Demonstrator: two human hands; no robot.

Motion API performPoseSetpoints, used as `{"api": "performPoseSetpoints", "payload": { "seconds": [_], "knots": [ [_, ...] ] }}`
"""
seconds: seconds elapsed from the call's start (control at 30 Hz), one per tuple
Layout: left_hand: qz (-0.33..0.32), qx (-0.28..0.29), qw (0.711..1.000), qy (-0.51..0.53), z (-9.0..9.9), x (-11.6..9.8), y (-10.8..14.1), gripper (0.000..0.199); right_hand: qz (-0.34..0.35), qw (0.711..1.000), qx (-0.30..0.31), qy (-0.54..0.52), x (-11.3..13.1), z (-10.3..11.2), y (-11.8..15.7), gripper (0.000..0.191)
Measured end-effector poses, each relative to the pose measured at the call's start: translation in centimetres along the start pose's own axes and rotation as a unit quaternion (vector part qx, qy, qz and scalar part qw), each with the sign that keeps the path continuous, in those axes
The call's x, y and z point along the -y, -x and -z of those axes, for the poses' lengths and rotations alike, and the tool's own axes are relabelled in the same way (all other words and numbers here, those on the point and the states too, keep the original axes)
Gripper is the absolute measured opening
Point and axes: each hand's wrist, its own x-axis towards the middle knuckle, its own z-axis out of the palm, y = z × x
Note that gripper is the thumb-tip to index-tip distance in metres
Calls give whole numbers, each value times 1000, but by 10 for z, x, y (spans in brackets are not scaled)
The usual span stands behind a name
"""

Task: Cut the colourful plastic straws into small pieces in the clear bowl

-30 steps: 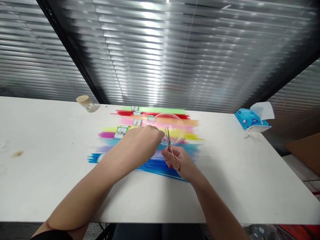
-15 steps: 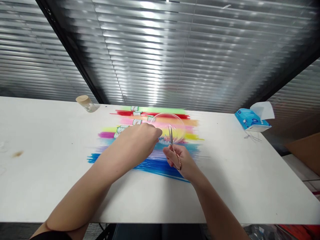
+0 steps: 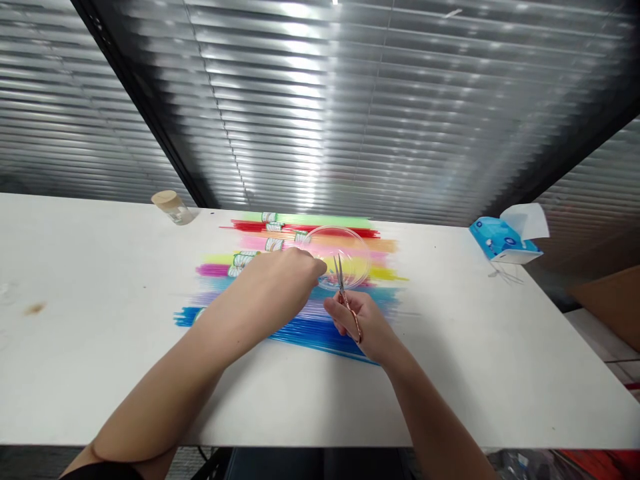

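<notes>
My right hand is closed round the handles of small scissors, whose blades point away from me and stand slightly apart. My left hand is closed, back side up, just left of the blades; what its fingers pinch, if anything, is hidden. Behind the blades stands a clear round plastic bowl with tiny coloured bits inside. Beneath the hands and bowl lie bundles of thin plastic straws, among them blue straws, yellow straws and red straws, several wrapped in printed paper bands.
A glass jar with a wooden lid stands at the back left of the white table. Near the right edge is a blue and white tissue pack with its flap up. Metal blinds rise behind the table.
The scissor blades have opened a little and shifted slightly left. My left hand has moved slightly to the right.
</notes>
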Motion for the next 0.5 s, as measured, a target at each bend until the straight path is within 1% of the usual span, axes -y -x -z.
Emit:
{"api": "performPoseSetpoints", "payload": {
  "seconds": [0.33, 0.5],
  "knots": [
    [11, -6, 1000, 11, -2, 1, -1, 19, -7, 1000, 2, -13, -1, 1, -1, 56],
    [2, -4, 1000, 2, -4, 1, -1, 19, -9, 1000, -2, -24, -1, 0, -2, 58]
  ]
}}
